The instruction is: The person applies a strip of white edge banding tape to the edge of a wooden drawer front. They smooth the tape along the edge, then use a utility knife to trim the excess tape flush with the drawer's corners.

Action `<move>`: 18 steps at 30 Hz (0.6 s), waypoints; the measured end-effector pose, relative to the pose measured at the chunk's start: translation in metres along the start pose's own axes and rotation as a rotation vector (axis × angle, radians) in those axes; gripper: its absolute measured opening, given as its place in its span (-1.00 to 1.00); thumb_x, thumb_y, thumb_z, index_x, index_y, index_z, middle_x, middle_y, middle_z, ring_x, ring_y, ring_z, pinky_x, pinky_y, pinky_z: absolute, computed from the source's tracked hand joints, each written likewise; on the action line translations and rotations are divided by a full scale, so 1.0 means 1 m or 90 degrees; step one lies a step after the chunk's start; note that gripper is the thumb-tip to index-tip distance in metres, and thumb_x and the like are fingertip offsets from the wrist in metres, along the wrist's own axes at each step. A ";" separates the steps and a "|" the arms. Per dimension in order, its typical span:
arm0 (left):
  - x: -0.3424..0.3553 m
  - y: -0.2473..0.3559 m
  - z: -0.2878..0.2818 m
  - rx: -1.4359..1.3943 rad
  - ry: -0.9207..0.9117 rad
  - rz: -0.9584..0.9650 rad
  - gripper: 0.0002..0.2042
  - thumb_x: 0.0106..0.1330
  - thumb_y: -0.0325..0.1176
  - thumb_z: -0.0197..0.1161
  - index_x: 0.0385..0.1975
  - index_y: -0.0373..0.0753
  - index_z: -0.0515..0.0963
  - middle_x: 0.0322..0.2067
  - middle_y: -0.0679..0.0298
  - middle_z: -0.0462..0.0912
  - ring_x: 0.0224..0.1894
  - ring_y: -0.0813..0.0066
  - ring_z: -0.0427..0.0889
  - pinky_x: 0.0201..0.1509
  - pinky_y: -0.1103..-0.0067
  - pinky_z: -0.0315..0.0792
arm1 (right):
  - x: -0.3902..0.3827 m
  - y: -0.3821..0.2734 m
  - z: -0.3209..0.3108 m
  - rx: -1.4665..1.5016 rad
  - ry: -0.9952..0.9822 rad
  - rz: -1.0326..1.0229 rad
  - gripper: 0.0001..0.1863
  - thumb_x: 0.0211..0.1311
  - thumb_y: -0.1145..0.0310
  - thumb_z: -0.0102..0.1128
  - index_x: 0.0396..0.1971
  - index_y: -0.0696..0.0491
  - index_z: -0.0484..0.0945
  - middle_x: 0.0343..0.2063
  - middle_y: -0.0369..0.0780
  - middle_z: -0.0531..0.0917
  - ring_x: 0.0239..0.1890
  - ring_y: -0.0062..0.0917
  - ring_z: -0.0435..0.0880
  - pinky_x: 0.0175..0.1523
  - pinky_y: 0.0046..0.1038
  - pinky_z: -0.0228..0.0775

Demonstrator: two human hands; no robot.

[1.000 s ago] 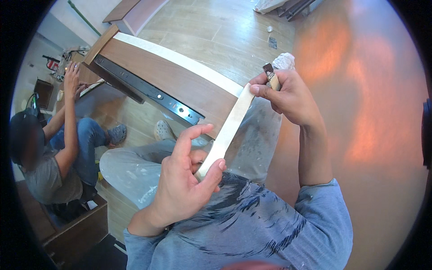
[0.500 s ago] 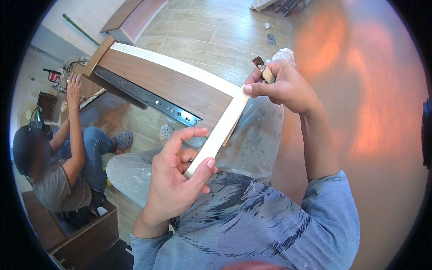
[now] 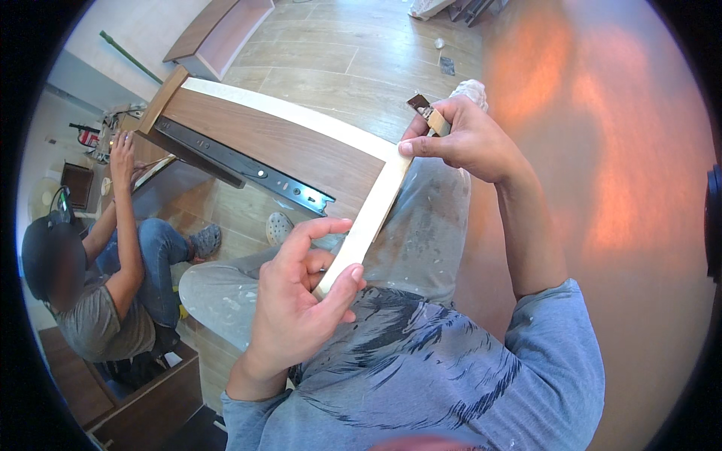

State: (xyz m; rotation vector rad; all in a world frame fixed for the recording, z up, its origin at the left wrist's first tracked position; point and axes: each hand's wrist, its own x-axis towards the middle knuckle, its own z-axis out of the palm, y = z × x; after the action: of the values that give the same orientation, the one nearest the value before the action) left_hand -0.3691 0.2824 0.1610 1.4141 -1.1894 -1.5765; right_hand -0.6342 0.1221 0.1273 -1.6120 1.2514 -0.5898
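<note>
A pale cream strip lies diagonally along the near end of a wooden drawer panel. My left hand grips its lower end between thumb and bent fingers, index finger curved out. My right hand pinches the upper end at the panel's corner, also holding a small tool with a dark brown tip and pale handle. A second cream band runs along the panel's far edge to a brown wooden end piece. A dark metal rail runs along the panel's near-left side.
A seated co-worker works at another board on the left. An open wooden box stands lower left, a cabinet at the back, a green pole by the wall. A large smooth coppery surface fills the right.
The strip now lies closer along the panel's end. My right hand and the tool have shifted a little left and up; my left hand keeps its grip on the strip.
</note>
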 end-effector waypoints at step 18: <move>0.001 -0.004 -0.001 0.016 0.000 0.004 -0.59 0.54 -0.54 0.32 0.35 -0.34 0.50 -0.36 0.25 0.79 -0.34 0.75 0.72 -0.41 0.73 0.61 | 0.003 0.006 0.003 -0.007 0.000 -0.060 -0.75 0.20 0.25 0.69 -0.32 0.11 0.86 -0.63 -0.48 0.55 -0.59 -0.79 0.40 -0.47 -0.58 0.14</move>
State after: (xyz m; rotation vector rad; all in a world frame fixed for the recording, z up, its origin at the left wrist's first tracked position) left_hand -0.3677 0.2828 0.1575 1.4254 -1.2152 -1.5623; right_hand -0.6341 0.1208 0.1201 -1.6875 1.1849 -0.6431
